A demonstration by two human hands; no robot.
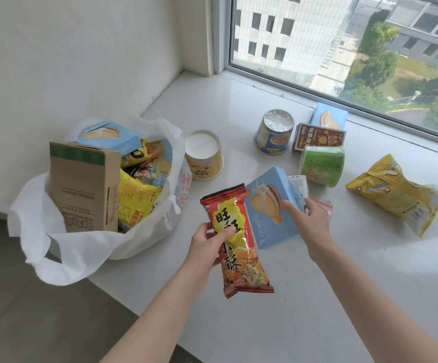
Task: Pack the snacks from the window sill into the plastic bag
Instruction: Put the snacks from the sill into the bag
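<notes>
Nearest, left hand (207,243) pinches red rice-cracker packet (236,239) lifted off sill (265,310), apparently bound for half-filled plastic bag (81,247) at left; right hand (308,221) grips blue biscuit box (270,208), tilted up; more snacks lie far right.

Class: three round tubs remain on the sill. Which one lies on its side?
The green tub. Its round wall rests on the sill, while the yellow cup and blue can stand on end.
</notes>
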